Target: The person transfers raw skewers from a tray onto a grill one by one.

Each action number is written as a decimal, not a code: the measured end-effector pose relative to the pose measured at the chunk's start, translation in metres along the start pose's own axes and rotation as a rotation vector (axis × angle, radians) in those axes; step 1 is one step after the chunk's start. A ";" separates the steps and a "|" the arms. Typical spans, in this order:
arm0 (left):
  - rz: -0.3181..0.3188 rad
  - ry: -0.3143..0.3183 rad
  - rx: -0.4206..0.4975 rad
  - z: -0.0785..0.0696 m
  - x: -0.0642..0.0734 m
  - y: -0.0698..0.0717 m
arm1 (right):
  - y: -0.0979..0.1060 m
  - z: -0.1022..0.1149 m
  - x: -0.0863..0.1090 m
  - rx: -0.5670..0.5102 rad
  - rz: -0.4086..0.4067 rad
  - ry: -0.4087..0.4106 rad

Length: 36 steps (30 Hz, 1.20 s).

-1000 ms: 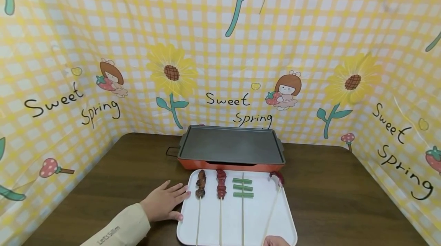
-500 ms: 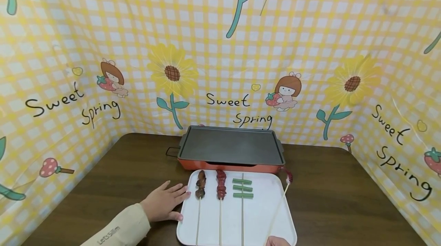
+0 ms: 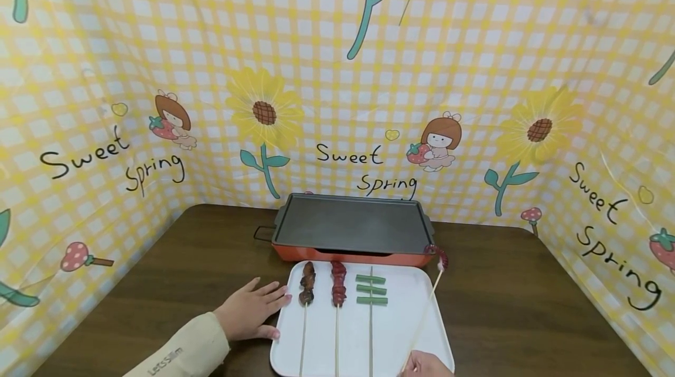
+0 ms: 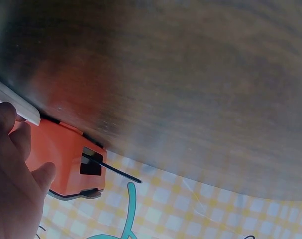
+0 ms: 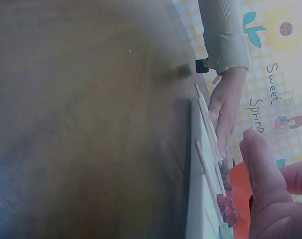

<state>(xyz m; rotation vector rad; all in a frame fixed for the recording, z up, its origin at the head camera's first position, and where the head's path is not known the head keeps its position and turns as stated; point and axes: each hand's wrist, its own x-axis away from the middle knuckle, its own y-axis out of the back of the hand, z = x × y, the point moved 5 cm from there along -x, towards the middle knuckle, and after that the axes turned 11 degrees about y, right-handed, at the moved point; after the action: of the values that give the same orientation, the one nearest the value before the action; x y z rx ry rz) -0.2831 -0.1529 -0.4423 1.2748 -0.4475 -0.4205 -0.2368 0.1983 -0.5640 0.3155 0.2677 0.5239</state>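
My right hand (image 3: 426, 364) pinches the lower stick of a skewer (image 3: 424, 313) at the front right of the white tray (image 3: 398, 336). On its tip is a curled dark-red piece (image 3: 442, 258), like an octopus tentacle, past the tray's far right corner and by the griddle's corner. My left hand (image 3: 250, 309) lies with straight, spread fingers, fingertips at the tray's left rim. On the tray lie a brown meat skewer (image 3: 307, 284), a red meat skewer (image 3: 338, 284) and a green vegetable skewer (image 3: 371, 289). The right wrist view shows my right thumb (image 5: 262, 169), but not the held stick.
Behind the tray stands a dark flat griddle (image 3: 353, 221) on an orange base (image 3: 348, 257), with a wire handle (image 3: 262, 232) at its left. Brown tabletop (image 3: 506, 295) extends on both sides. A yellow checked cloth (image 3: 337, 95) hangs close behind and at both sides.
The curled tip of the held skewer has swung right, off the tray's far corner, and then away towards the griddle. My right hand has shifted slightly right and forward. The left hand stays put.
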 end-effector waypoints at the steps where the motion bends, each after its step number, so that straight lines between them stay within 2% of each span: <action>1: 0.001 0.002 -0.002 0.000 0.000 0.000 | -0.002 0.027 -0.001 0.015 -0.018 -0.024; 3: 0.003 0.004 -0.002 0.000 0.000 0.000 | -0.005 0.076 -0.002 0.012 -0.067 -0.116; 5: 0.007 0.008 0.000 0.000 0.000 0.000 | -0.005 0.108 -0.004 0.012 -0.060 -0.154; 7: 0.010 0.009 0.003 -0.001 0.000 0.000 | -0.004 0.130 -0.007 0.005 -0.049 -0.156; 9: 0.015 0.009 0.008 -0.001 0.000 0.000 | -0.003 0.142 -0.009 -0.003 -0.037 -0.133; 13: 0.027 0.012 0.016 0.000 0.000 -0.002 | -0.001 0.142 -0.014 -0.127 -0.035 -0.136; 16: 0.029 0.015 0.017 0.000 0.000 -0.003 | -0.002 0.135 -0.018 -0.236 -0.047 -0.189; 19: 0.024 0.014 0.016 0.000 0.001 -0.001 | -0.002 0.132 -0.024 -0.284 -0.061 -0.243; 24: 0.019 0.011 0.006 -0.001 0.001 0.001 | 0.002 0.135 -0.034 -0.294 -0.076 -0.268; 36: 0.059 0.036 0.039 -0.001 0.001 0.002 | 0.026 0.152 -0.063 -0.252 -0.110 -0.236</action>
<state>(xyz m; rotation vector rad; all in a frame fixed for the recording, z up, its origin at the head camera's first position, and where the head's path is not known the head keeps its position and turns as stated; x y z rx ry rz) -0.2816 -0.1524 -0.4406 1.3020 -0.4637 -0.3402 -0.2510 0.1518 -0.4046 0.1144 -0.0109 0.4018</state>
